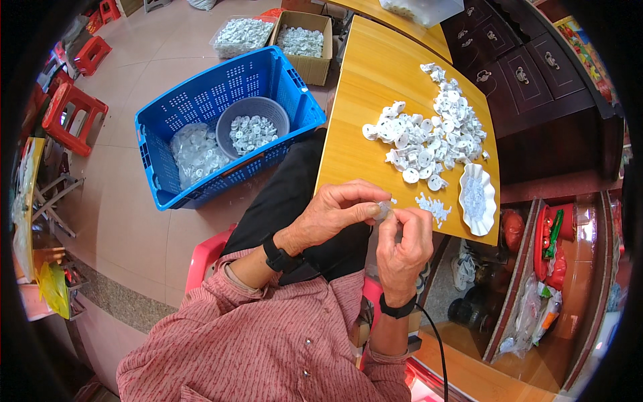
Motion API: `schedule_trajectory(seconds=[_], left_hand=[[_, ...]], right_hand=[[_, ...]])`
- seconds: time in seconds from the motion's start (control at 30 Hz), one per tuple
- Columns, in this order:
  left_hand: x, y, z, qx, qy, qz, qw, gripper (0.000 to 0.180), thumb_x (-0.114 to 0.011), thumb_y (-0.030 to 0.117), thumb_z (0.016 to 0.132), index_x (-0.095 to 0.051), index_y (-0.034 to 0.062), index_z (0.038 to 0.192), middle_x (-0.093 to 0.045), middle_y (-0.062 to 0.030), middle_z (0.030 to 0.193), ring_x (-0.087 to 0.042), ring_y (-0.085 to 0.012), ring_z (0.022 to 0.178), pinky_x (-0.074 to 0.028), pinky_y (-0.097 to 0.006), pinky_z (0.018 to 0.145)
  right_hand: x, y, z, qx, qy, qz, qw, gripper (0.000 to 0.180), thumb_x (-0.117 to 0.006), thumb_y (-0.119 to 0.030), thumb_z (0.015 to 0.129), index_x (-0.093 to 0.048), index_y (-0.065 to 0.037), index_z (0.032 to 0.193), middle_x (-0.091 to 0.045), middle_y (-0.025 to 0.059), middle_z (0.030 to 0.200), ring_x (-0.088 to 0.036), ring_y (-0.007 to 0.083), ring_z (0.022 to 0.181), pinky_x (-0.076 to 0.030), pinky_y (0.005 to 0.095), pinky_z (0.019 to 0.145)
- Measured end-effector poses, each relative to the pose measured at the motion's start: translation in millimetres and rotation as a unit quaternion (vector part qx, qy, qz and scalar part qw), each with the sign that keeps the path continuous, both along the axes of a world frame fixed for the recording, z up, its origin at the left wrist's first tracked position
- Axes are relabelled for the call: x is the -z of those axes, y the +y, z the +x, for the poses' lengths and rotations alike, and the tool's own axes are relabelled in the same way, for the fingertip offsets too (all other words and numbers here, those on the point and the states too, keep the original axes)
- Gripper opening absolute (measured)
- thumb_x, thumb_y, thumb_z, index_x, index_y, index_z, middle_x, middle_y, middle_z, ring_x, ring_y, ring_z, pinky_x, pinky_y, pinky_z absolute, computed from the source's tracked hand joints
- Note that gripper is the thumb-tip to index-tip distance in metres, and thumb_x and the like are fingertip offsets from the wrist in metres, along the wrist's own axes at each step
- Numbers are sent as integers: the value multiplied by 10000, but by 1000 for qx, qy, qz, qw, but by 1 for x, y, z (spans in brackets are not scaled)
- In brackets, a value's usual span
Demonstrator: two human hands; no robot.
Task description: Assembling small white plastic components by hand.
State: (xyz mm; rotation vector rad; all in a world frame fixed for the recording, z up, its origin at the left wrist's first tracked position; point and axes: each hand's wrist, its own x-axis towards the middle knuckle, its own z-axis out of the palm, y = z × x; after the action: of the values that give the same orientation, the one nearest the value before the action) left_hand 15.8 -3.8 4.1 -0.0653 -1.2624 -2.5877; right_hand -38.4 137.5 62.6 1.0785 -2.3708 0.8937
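Observation:
My left hand (pixel 329 213) pinches a small round whitish plastic part (pixel 383 210) between thumb and fingertips, just over the near edge of the wooden table (pixel 355 87). Close against that part, my right hand (pixel 406 246) has its fingers curled and thumb pressed in; whatever is between them is too small or hidden to name. Beyond my hands lies a big heap of white round plastic parts (pixel 429 137). Nearer, a little pile of tiny clear pieces (pixel 434 208) lies beside a white scalloped dish (pixel 490 209) that holds more of them.
To the left on the floor stands a blue crate (pixel 194 97) with a grey basket (pixel 284 117) of white parts and a clear bag (pixel 194 154). A cardboard box (pixel 321 63) stands behind. Red stools (pixel 75 117) are at far left, dark drawers (pixel 529 74) at right.

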Motion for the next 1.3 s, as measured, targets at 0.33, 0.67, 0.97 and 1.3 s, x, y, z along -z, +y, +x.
schedule_trajectory(seconds=[0.33,0.67,0.97,1.3], left_hand=[[-7,-3,3,-29,8,-126,992,220,-642,66,941,-684,-4,1146,-642,-75,1137,-613,-128,1000,-530,-245,828],[-5,-3,2,-4,13,-107,994,215,-631,82,953,-682,-11,1141,-648,-70,1093,-615,-119,946,-516,-234,780],[-5,-4,2,0,-1,-120,993,215,-625,95,961,-682,-14,1138,-655,-63,1073,-614,-108,917,-512,-230,765],[-2,1,1,28,-57,-28,998,231,-609,138,980,-681,5,1155,-673,-25,965,-619,-99,840,-514,-231,747]], right_hand=[[-1,3,-1,-8,-19,0,1000,120,-659,49,789,-588,-9,867,-568,138,864,-586,318,739,-484,404,638],[-5,6,-1,-39,-120,-27,992,89,-635,45,829,-563,11,870,-551,127,848,-570,250,693,-479,339,611],[1,5,-1,-27,-119,-28,992,78,-637,41,837,-569,9,858,-545,118,843,-563,244,695,-475,340,617],[3,8,1,-22,-144,-60,988,67,-634,33,838,-574,9,855,-562,113,846,-562,225,705,-473,326,634]])
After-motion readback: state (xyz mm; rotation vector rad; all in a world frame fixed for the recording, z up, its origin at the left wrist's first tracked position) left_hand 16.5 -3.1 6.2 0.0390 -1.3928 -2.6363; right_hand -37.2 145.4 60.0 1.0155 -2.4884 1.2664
